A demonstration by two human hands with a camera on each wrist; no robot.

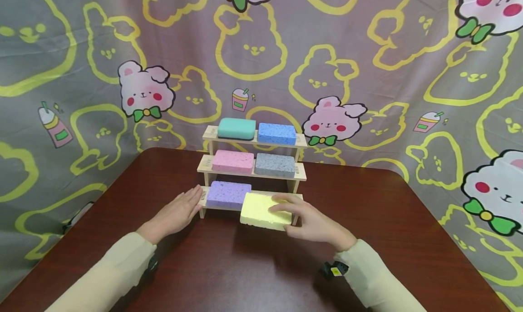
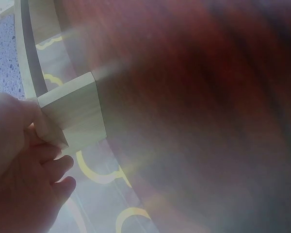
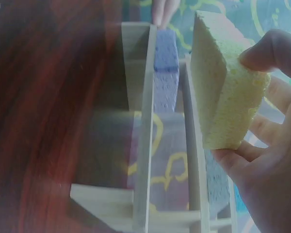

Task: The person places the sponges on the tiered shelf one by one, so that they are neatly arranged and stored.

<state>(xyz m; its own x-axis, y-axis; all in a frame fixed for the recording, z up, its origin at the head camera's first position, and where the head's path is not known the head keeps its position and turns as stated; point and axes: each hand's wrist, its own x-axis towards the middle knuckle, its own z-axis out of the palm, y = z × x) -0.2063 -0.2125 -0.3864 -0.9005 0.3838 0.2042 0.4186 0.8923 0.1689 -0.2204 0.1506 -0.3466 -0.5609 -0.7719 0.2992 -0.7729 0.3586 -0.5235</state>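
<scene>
A yellow sponge (image 1: 261,210) is in my right hand (image 1: 316,223), thumb and fingers at its edges. It is held in front of the lowest board, tilted in the right wrist view, where the right hand (image 3: 276,121) grips one end. My left hand (image 1: 175,214) is at the left end of the three-step wooden display rack (image 1: 251,175). In the left wrist view, the board's end (image 2: 51,131) sits between the thumb and fingers of the left hand (image 2: 19,160). Beside that hand, a purple sponge (image 1: 229,194) lies on the lowest board.
A pink sponge (image 1: 233,161) and a grey sponge (image 1: 275,165) lie on the middle board. On the top board are a teal sponge (image 1: 237,128) and a blue sponge (image 1: 277,134). The rack stands on a dark brown table (image 1: 229,275), with a patterned curtain (image 1: 253,53) behind.
</scene>
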